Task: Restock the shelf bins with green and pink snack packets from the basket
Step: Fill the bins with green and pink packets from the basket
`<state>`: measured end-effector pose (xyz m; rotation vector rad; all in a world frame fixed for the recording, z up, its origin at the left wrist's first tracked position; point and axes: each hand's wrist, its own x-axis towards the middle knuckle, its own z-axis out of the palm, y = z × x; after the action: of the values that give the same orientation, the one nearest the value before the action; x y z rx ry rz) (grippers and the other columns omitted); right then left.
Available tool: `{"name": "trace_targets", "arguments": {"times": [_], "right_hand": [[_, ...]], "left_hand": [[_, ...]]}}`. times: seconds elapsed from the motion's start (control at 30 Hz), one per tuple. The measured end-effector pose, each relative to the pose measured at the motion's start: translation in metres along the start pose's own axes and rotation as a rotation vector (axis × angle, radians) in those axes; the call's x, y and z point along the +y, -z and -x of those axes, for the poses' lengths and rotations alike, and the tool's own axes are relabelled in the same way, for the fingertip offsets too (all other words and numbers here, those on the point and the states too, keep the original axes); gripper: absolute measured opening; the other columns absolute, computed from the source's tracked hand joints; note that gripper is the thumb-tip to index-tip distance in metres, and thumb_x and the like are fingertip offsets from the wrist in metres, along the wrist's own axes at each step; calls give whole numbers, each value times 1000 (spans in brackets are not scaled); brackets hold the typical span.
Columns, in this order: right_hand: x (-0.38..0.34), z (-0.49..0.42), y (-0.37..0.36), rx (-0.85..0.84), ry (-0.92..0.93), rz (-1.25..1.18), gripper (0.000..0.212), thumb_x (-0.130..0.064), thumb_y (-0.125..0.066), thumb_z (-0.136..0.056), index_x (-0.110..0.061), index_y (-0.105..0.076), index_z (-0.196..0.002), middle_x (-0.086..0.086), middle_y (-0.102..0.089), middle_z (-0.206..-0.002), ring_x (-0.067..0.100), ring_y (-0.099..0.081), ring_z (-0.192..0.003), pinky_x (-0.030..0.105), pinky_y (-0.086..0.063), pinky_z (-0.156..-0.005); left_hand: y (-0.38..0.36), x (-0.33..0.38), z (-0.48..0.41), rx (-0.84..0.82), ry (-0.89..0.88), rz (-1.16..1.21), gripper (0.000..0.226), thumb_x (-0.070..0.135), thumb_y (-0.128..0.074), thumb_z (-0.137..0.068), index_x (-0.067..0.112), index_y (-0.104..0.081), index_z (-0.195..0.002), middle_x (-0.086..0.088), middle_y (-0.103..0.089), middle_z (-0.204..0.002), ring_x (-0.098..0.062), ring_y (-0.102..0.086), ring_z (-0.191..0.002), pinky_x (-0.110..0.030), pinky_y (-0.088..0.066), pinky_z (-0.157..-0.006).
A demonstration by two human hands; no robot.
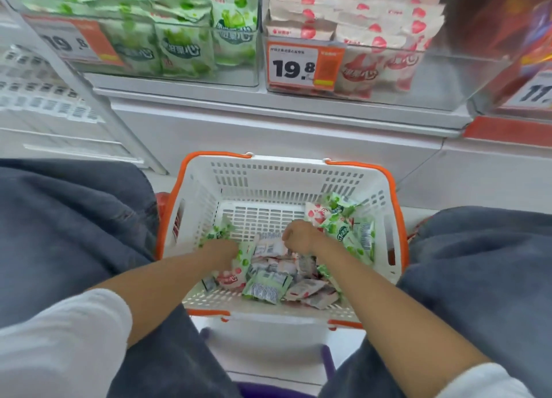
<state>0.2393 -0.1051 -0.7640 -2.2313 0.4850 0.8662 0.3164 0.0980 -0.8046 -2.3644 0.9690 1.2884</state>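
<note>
A white basket with an orange rim [286, 166] stands on the floor between my knees, holding several green packets [343, 230] and pink packets [304, 287] mixed together. My left hand [219, 250] is down in the basket's left side, fingers closed around green packets [219, 230]. My right hand [301, 236] is in the middle of the basket with its fingers curled over the pile; what it holds is hidden. Above, a clear bin of green packets [179, 48] sits left of a clear bin of pink packets [373, 33].
Orange price tags reading 19.8 [298, 66] hang on the bin fronts. A white shelf ledge [268, 105] runs under the bins. Another bin with red goods [522, 54] is at the far right. My knees in dark trousers flank the basket.
</note>
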Motion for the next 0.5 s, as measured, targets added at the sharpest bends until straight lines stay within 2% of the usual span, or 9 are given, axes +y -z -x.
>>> {"name": "trace_targets", "arguments": {"times": [0.03,0.1,0.17,0.2,0.3,0.33,0.37,0.43,0.5], "right_hand": [[-3,0,6,-3,8,-54,26,-2,-54,-92,1,-65,-116,16,-61,-122,26,-59,-88,35,-48,-71],[-8,1,16,-21,33,-184,40,-9,-70,-86,-8,-59,-125,7,-56,-124,24,-59,-101,34,-49,-79],[-14,8,26,-60,44,-304,63,-14,-80,-79,-10,-49,-134,5,-54,-124,26,-58,-111,34,-48,-82],[-17,14,30,-59,49,-350,64,-14,-82,-77,-9,-49,-132,7,-57,-119,26,-59,-109,36,-49,-82],[-19,32,50,61,125,-464,21,-10,-79,-79,-4,-61,-87,9,-61,-82,20,-60,-75,31,-51,-68],[-20,39,61,127,140,-514,20,-9,-77,-81,-5,-58,-78,8,-59,-75,18,-59,-69,25,-51,-62],[-21,48,72,181,149,-579,21,-9,-75,-83,-7,-56,-76,8,-59,-74,17,-60,-68,21,-52,-60],[-25,67,96,239,183,-723,17,-7,-72,-86,-6,-57,-78,8,-67,-82,16,-67,-76,25,-59,-72],[-29,86,115,260,238,-850,10,-2,-67,-88,-9,-62,-82,3,-71,-85,12,-70,-77,26,-59,-75]], "left_hand": [[12,3,1,33,-41,37,9,17,-64,-92,9,-60,-94,-3,-63,-96,-18,-58,-86,-28,-48,-78],[43,9,-1,125,-139,144,32,24,-66,-92,15,-47,-68,0,-46,-69,-16,-46,-66,-28,-37,-67],[82,20,10,208,-267,277,48,24,-67,-91,17,-34,-56,1,-29,-58,-15,-30,-54,-29,-27,-59],[99,25,19,246,-338,314,50,24,-67,-92,18,-34,-54,1,-27,-56,-13,-27,-51,-26,-25,-57],[130,36,36,413,-349,471,34,28,-68,-91,19,-54,-61,4,-47,-60,-7,-42,-54,-19,-34,-59],[135,39,39,522,-327,615,24,32,-69,-90,17,-62,-72,5,-57,-69,-6,-52,-63,-23,-41,-65],[141,43,44,644,-276,805,22,37,-68,-89,16,-65,-86,6,-62,-79,-8,-58,-73,-28,-47,-71],[152,53,53,832,-176,1126,38,50,-61,-91,14,-61,-102,1,-63,-91,-15,-62,-85,-35,-51,-79],[162,66,64,904,-166,1128,42,55,-51,-94,14,-57,-86,0,-59,-81,-17,-57,-78,-33,-45,-74]]}}
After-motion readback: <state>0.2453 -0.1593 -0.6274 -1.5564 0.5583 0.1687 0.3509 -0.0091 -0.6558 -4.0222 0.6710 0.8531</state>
